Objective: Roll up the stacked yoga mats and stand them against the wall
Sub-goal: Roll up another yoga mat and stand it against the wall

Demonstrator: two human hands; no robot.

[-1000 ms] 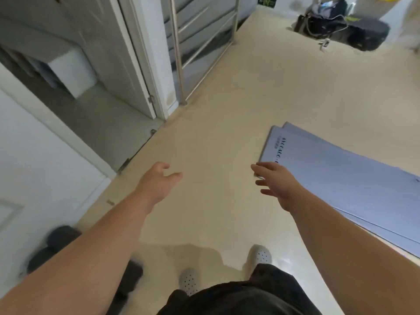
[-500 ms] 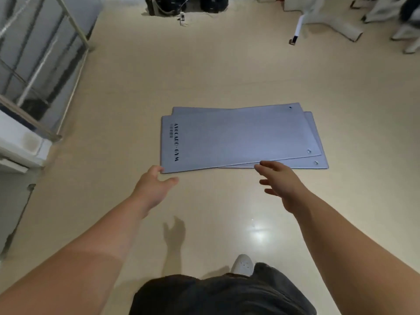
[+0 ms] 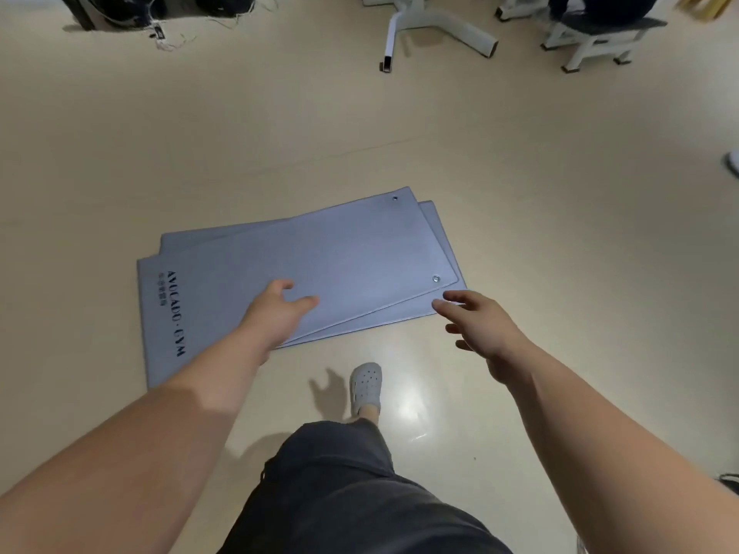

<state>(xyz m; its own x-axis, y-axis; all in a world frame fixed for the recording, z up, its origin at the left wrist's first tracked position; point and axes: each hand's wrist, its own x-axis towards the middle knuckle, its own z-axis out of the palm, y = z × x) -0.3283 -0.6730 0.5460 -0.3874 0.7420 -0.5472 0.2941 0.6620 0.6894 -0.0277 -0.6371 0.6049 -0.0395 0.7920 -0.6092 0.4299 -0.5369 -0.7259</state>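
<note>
Two grey yoga mats [image 3: 320, 265] are lying flat on the beige floor [image 3: 240, 133] in the middle of the frame, one stacked on the other and slightly skewed, so the lower mat [image 3: 438, 229] is peeking out along the right and near edges. Dark lettering is running along the left end of the top mat, and two small metal eyelets are showing at its right end.

The left hand [image 3: 276, 313] is reaching out over the near part of the top mat, fingers spread and holding nothing. The right hand [image 3: 484, 329] is hanging just beside the near right corner of the stack, fingers also loose and empty.

A foot in a grey clog [image 3: 366, 387] is standing on the floor just below the mats, between the two arms. Well apart from the mats, a white metal stand [image 3: 432, 26] is sitting at the upper middle, white stools [image 3: 592, 38] at the upper right, and dark bags with cables [image 3: 120, 10] at the upper left.
</note>
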